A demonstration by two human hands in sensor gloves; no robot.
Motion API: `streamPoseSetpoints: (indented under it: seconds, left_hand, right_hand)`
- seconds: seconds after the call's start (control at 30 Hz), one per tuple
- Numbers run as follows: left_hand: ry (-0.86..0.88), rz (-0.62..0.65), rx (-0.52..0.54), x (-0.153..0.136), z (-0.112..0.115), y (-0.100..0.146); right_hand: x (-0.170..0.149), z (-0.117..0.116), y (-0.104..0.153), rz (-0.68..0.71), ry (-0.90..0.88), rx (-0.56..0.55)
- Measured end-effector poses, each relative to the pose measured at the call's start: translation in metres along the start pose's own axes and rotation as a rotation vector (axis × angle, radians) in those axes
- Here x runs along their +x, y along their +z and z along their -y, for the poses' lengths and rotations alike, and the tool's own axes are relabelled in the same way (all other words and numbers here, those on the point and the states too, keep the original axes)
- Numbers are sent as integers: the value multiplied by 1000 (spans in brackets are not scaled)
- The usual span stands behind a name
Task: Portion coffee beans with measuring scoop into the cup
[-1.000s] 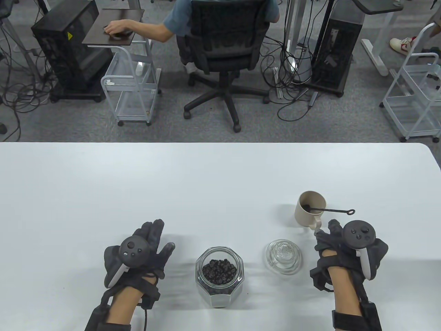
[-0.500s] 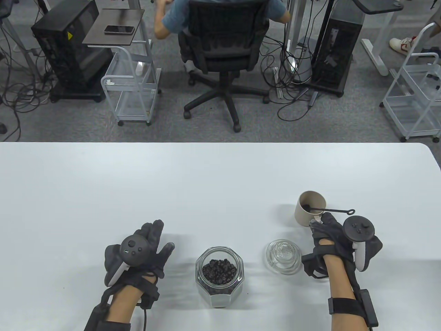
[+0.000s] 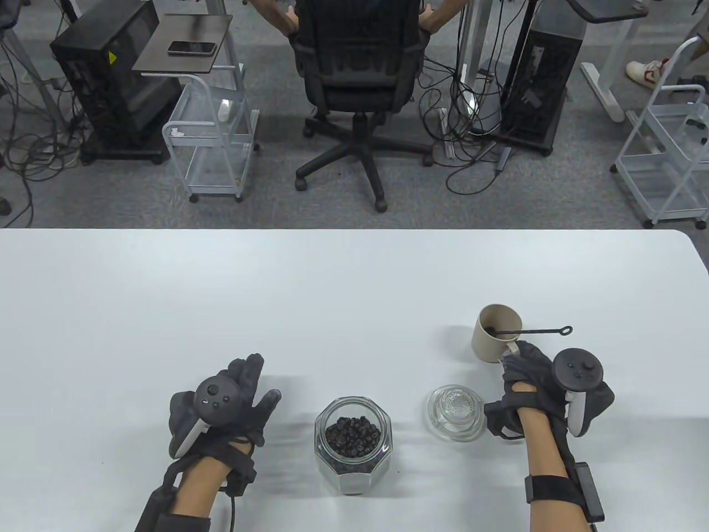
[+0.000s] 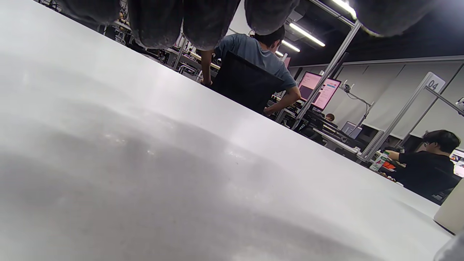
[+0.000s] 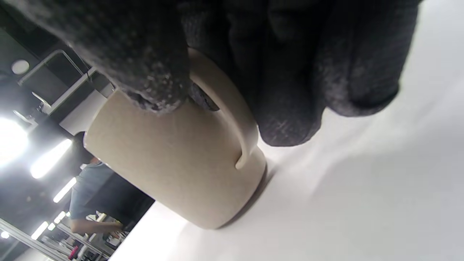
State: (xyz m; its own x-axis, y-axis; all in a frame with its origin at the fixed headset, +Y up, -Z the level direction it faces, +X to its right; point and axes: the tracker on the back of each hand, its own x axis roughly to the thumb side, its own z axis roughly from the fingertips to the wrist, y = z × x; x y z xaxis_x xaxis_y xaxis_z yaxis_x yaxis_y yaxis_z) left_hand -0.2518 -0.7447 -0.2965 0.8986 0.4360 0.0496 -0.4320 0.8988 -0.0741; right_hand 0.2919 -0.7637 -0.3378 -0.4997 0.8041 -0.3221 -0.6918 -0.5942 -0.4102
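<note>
A beige cup [image 3: 494, 332] stands on the white table [image 3: 332, 288] at the right, with a black measuring scoop [image 3: 534, 331] lying in it, its handle sticking out to the right. My right hand [image 3: 523, 366] grips the cup's handle; in the right wrist view my gloved fingers [image 5: 290, 90] curl round the handle of the cup [image 5: 174, 163]. An open glass jar [image 3: 353, 443] holding coffee beans [image 3: 353, 435] stands at the front centre. My left hand [image 3: 243, 388] lies flat and open on the table, left of the jar, holding nothing.
A glass lid [image 3: 457, 411] lies between the jar and my right hand. Beyond the table's far edge are an office chair [image 3: 357, 72] with a person in it, carts and computer towers. The far half of the table [image 4: 181, 163] is bare.
My right hand moved forward and closed round the cup's handle. The cup shifted slightly on the table. The left hand stayed still.
</note>
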Motion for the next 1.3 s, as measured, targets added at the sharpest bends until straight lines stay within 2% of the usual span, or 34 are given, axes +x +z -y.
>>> streamPoseSetpoints:
  seconds: [0.3, 0.57, 0.7, 0.97, 1.2, 1.3]
  left_hand:
    - [4, -1, -2, 0, 0, 1]
    - [12, 9, -2, 3, -1, 2]
    - [19, 11, 0, 2, -1, 2]
    - [28, 25, -3, 4, -1, 2]
    - [32, 18, -5, 2, -2, 2]
    - [33, 16, -3, 1, -3, 2]
  right_hand:
    - [12, 5, 9, 77, -80, -14]
    - [42, -4, 29, 197, -153, 60]
    - [63, -17, 38, 221, -210, 139]
    - [99, -52, 70, 360, -148, 248]
    - [99, -79, 90, 373, -157, 340]
    - [98, -90, 95, 381, -105, 377]
